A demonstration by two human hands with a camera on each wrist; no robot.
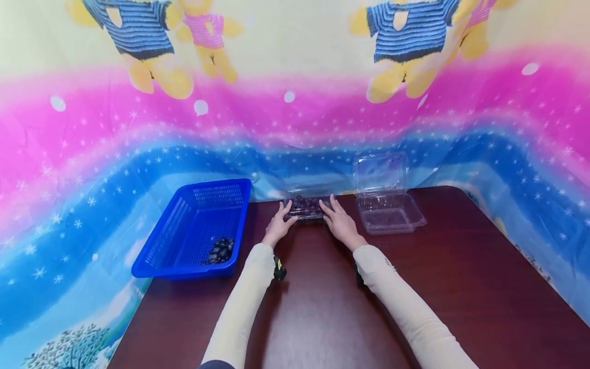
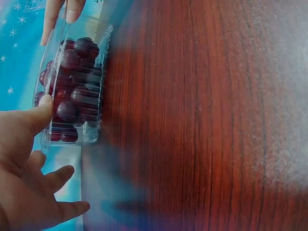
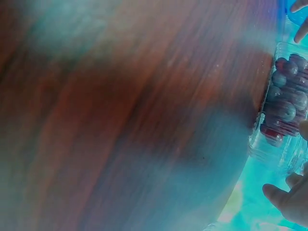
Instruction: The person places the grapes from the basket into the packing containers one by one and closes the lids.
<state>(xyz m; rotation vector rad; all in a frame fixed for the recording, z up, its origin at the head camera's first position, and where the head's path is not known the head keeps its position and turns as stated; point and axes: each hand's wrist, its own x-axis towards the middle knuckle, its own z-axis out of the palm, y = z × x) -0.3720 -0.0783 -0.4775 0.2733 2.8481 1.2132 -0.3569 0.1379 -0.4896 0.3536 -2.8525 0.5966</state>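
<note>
A clear plastic box (image 1: pixel 308 215) stands near the table's far edge, filled with dark red grapes (image 2: pixel 72 96). My left hand (image 1: pixel 278 224) grips its left end. In the left wrist view the thumb lies on the rim, one finger curls by the corner, and the other fingers are spread beside it. At the right end, my right hand (image 1: pixel 342 223) holds the box, fingers along its rim and side. The right wrist view cuts off most of that hand.
On the left stands a blue basket (image 1: pixel 184 220) with several dark grapes (image 1: pixel 221 250) in its near right corner. Right of my hands, a second clear plastic box (image 1: pixel 389 210) has its lid raised. A patterned cloth (image 1: pixel 295 118) hangs behind the brown table (image 1: pixel 313 307).
</note>
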